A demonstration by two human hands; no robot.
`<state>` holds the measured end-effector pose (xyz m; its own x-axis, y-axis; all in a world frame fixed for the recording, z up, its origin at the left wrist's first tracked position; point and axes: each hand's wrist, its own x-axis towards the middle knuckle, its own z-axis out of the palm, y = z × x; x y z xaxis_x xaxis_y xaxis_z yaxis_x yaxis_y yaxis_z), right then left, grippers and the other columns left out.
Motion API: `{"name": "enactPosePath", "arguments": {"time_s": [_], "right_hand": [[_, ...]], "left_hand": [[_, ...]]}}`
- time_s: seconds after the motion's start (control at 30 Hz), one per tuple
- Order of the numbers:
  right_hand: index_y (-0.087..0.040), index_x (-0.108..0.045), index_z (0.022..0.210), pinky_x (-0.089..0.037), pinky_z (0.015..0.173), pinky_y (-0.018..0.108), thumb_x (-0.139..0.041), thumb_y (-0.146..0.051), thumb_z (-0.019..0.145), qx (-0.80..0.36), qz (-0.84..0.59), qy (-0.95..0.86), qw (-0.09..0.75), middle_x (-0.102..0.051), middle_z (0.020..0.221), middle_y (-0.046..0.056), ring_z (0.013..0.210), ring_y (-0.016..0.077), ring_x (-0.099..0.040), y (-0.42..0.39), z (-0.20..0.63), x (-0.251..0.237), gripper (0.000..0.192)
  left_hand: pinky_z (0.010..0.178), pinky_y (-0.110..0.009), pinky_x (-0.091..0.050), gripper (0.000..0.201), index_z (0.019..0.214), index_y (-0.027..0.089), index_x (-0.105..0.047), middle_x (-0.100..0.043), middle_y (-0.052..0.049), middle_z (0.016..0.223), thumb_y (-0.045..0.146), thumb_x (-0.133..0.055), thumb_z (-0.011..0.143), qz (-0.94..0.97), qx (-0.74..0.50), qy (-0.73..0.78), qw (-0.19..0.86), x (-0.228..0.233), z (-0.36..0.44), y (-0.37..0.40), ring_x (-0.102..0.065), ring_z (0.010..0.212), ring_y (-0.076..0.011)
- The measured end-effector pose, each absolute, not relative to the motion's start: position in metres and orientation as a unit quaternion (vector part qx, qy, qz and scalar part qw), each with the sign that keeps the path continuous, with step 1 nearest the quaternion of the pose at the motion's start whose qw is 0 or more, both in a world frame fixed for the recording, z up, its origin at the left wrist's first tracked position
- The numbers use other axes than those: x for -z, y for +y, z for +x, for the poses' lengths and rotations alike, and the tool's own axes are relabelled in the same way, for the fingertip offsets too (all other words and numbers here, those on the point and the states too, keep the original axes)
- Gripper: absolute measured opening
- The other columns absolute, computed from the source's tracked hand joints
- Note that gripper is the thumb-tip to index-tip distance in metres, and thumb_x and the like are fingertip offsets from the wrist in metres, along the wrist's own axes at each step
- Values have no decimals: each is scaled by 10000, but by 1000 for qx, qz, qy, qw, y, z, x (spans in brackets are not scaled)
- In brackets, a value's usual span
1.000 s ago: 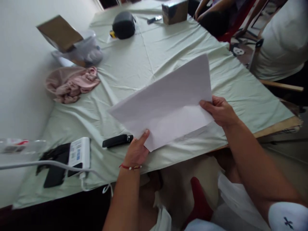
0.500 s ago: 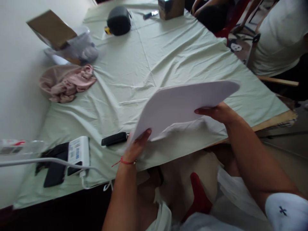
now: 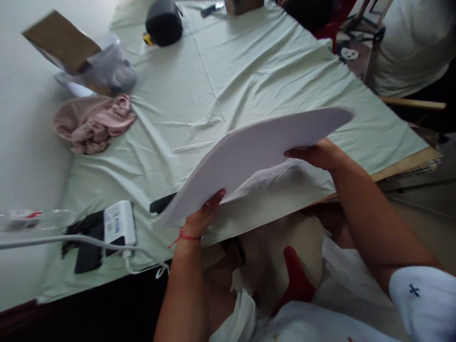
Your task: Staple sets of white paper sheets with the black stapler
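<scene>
I hold a large white sheet of paper (image 3: 256,152) up over the near edge of the table, bent into an arch. My left hand (image 3: 203,216), with a red thread bracelet at the wrist, pinches its near left corner. My right hand (image 3: 315,154) grips its right side from underneath. The sheet hangs above the pale green cloth (image 3: 249,76) that covers the table. A black flat device (image 3: 162,203) lies partly hidden under the sheet's left corner.
A white power bank (image 3: 119,223) with a cable and black items lie at the near left. Pink cloth (image 3: 92,123), a cardboard box (image 3: 60,40) on a plastic bag and a black pouch (image 3: 164,21) sit farther back. A person in white (image 3: 409,42) is at the right.
The sheet went from lying flat and open in my hands to arching upward, its left corner now covering part of the black device. The view shifted slightly.
</scene>
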<state>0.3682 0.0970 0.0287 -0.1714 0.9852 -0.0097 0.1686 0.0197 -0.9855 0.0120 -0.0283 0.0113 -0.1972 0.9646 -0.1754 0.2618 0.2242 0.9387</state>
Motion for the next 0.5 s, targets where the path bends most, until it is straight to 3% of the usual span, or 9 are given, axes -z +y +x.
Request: {"name": "enactPosePath", "arguments": {"time_s": [0.1, 0.2, 0.33, 0.5], "right_hand": [[-257, -794, 805, -612, 788, 382, -955, -279, 615, -523, -493, -578, 385, -777, 861, 26, 863, 269, -701, 96, 366, -30, 250], [-251, -773, 679, -562, 619, 328, -930, -383, 674, -571, -484, -567, 345, -727, 711, 4, 675, 206, -646, 95, 363, -34, 205], [-250, -786, 722, -533, 570, 299, -926, -508, 717, -574, -479, -525, 407, -752, 749, 15, 665, 190, -659, 92, 359, -41, 294], [-244, -744, 713, -514, 549, 275, -899, -572, 763, -545, -500, -518, 430, -732, 739, 26, 686, 183, -650, 90, 358, -43, 366]], "left_hand": [[1255, -502, -448, 389, 1006, 216, -766, -795, -113, 1136, 503, -888, 774, 487, -421, 682, 346, -14, 20, -27, -566, 1448, -370], [1226, -507, -475, 478, 1145, 195, -758, -798, -125, 1171, 556, -814, 836, 482, -435, 663, 373, -15, 27, -27, -646, 1350, -331], [1264, -493, -425, 509, 1260, 247, -729, -765, -121, 1304, 515, -818, 836, 454, -454, 642, 418, -16, 33, -29, -624, 1390, -305], [1246, -522, -448, 489, 1281, 282, -714, -776, -106, 1279, 477, -794, 840, 446, -454, 641, 429, -17, 37, -27, -629, 1387, -315]]}}
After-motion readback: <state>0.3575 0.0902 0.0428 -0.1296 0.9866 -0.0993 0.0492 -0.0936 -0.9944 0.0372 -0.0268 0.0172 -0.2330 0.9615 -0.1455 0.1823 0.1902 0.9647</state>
